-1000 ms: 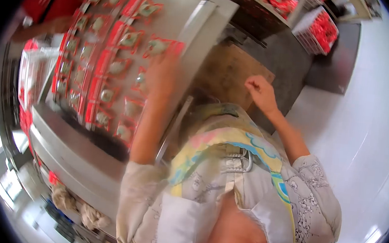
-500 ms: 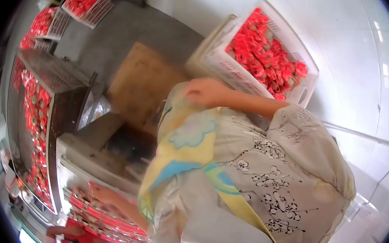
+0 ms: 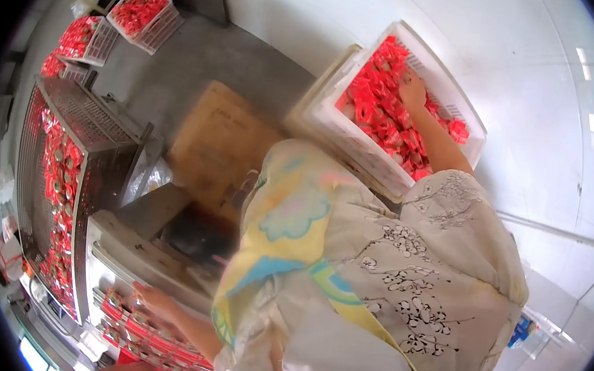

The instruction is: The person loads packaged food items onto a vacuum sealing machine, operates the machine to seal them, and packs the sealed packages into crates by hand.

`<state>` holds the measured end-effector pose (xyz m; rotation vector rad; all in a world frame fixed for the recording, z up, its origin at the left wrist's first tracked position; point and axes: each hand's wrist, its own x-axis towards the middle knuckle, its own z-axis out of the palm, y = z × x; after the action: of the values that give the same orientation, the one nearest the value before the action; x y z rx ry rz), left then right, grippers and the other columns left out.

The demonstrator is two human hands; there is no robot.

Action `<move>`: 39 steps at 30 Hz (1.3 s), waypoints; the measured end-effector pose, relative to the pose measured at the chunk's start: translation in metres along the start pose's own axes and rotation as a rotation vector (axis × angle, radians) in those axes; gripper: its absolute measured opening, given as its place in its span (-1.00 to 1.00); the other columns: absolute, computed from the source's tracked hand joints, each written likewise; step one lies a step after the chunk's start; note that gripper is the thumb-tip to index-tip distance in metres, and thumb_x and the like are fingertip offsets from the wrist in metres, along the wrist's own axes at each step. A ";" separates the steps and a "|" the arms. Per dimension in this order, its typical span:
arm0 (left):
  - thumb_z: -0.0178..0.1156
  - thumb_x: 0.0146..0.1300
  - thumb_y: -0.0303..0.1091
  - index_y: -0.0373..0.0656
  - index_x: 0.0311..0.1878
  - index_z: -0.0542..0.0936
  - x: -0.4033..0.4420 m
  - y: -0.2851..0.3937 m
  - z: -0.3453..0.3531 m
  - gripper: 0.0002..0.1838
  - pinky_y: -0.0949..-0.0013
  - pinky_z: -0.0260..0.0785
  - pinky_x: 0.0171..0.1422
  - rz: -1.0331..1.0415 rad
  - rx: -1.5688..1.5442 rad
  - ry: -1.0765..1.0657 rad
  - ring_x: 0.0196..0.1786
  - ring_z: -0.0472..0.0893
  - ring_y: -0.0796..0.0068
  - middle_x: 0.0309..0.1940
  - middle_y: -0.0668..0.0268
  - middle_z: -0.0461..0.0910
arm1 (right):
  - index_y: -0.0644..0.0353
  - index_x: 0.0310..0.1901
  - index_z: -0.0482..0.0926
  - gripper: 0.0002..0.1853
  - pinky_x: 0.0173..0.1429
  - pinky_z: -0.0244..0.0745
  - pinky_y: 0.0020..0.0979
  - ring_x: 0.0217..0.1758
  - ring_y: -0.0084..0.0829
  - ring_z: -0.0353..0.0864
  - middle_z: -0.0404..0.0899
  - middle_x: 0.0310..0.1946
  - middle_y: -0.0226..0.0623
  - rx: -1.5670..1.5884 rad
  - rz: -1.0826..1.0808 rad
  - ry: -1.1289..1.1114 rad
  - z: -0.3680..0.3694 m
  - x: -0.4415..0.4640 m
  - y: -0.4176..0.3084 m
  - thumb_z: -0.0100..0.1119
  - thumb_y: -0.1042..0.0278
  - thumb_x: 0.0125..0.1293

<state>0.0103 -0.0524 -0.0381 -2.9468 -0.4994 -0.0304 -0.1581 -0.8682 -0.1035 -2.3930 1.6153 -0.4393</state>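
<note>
Upper right, red packets [image 3: 377, 118] are heaped in a white crate [image 3: 361, 143], where the right hand [image 3: 413, 90], held before the apron [image 3: 294, 213] half a second ago, is now sunk; whether its fingers are clamped cannot be told. At left, more are held in a metal basket [image 3: 91, 118]; upper left, in crates [image 3: 161, 31]. Packet rows [image 3: 149, 339], lower left, are overlain by the left hand [image 3: 153, 299] as before, finger grip unclear.

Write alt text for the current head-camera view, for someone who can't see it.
A person in a multicoloured apron has their right hand in a white crate of red packets, while their left hand is by rows of red packs. A perforated metal bin of similar packs and other filled crates stand beyond the left hand.
</note>
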 end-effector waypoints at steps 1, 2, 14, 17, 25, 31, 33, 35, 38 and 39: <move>-0.01 0.41 -0.24 -0.22 0.31 0.36 0.010 -0.017 0.023 -0.54 0.17 0.26 0.36 -0.004 -0.077 0.043 0.27 0.41 -0.01 0.24 -0.01 0.41 | 0.00 0.07 0.58 -0.59 0.10 0.45 -0.13 0.01 -0.03 0.54 0.47 0.00 0.06 -0.064 0.018 -0.021 0.002 0.004 -0.007 0.25 0.20 0.15; 0.02 0.40 -0.21 -0.22 0.31 0.36 0.016 -0.025 0.029 -0.52 0.15 0.26 0.35 0.036 -0.067 0.034 0.27 0.41 -0.01 0.24 -0.02 0.41 | -0.03 0.07 0.59 -0.60 0.11 0.44 -0.11 0.03 -0.02 0.53 0.47 0.00 0.05 -0.096 0.020 -0.046 0.000 0.006 -0.014 0.24 0.19 0.16; 0.20 0.28 -0.04 -0.22 0.26 0.41 0.023 -0.024 0.027 -0.41 0.17 0.43 0.07 -0.063 -0.210 0.003 -0.02 0.58 0.11 -0.05 0.03 0.59 | 0.35 -0.14 0.64 -0.71 -0.19 0.46 -0.48 -0.33 -0.51 0.60 0.63 -0.47 -0.29 0.609 0.280 0.219 -0.007 0.044 0.070 0.22 0.27 0.26; 0.22 0.29 -0.19 -0.31 0.18 0.42 0.017 0.029 -0.003 -0.50 0.30 0.45 0.01 -0.185 -0.659 0.205 -0.14 0.60 0.28 -0.21 0.13 0.60 | 0.34 -0.21 0.60 -0.83 -0.35 0.33 -0.57 -0.44 -0.70 0.40 0.48 -0.56 -0.45 0.757 -0.010 0.097 -0.088 -0.009 -0.081 0.14 0.39 0.33; -0.26 0.37 0.32 -0.21 0.38 0.09 0.014 0.228 -0.102 -0.20 0.13 0.42 0.11 -0.145 -2.034 -1.224 0.08 0.57 0.10 0.14 -0.05 0.49 | 0.21 -0.06 0.58 -0.65 0.00 0.51 -0.34 -0.08 -0.18 0.60 0.64 -0.11 -0.24 0.742 -1.382 -0.541 -0.083 -0.171 -0.414 0.03 0.73 0.13; -0.05 0.45 -0.12 -0.32 0.14 0.40 0.035 0.156 -0.076 -0.57 0.15 0.41 0.15 -0.383 -2.555 -0.818 0.04 0.57 0.29 0.00 0.19 0.55 | 0.20 -0.09 0.57 -0.79 -0.14 0.49 -0.41 -0.28 -0.37 0.55 0.63 -0.14 -0.35 0.751 -1.774 -1.024 -0.042 -0.316 -0.523 0.15 0.49 0.23; -0.03 0.45 -0.21 -0.33 0.13 0.41 0.037 0.119 -0.069 -0.62 0.18 0.43 0.14 -0.518 -2.581 -0.521 0.03 0.57 0.31 -0.01 0.20 0.55 | 0.21 -0.10 0.57 -0.82 -0.20 0.46 -0.49 -0.34 -0.52 0.50 0.61 -0.22 -0.41 0.727 -1.373 -1.395 -0.013 -0.340 -0.536 0.14 0.36 0.31; 0.01 0.43 -0.24 -0.32 0.14 0.41 0.035 0.087 -0.060 -0.63 0.20 0.46 0.09 -0.567 -2.598 -0.415 0.03 0.58 0.34 0.00 0.19 0.54 | 0.20 -0.17 0.59 -0.73 -0.32 0.33 -0.64 -0.40 -0.76 0.39 0.49 -0.41 -0.56 0.555 -0.896 -1.792 -0.004 -0.370 -0.559 0.06 0.16 0.42; 0.04 0.42 -0.26 -0.29 0.16 0.39 0.029 0.070 -0.061 -0.63 0.20 0.48 0.09 -0.568 -2.554 -0.263 0.04 0.57 0.38 0.01 0.19 0.54 | 0.15 -0.28 0.60 -0.73 -0.38 0.25 -0.66 -0.46 -0.76 0.35 0.46 -0.49 -0.59 0.129 -0.952 -2.063 0.019 -0.412 -0.587 0.11 0.11 0.39; 0.05 0.41 -0.26 -0.27 0.17 0.39 0.029 0.062 -0.062 -0.63 0.20 0.48 0.09 -0.561 -2.537 -0.236 0.04 0.57 0.39 0.02 0.20 0.54 | 0.13 -0.38 0.59 -0.75 -0.40 0.22 -0.66 -0.50 -0.76 0.32 0.44 -0.54 -0.61 0.075 -0.978 -2.102 0.015 -0.431 -0.595 0.18 0.14 0.34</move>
<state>0.0582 -0.1106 0.0150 -4.1097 -3.3955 -1.2331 0.2097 -0.2465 0.0343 -1.6161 -0.4694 1.3692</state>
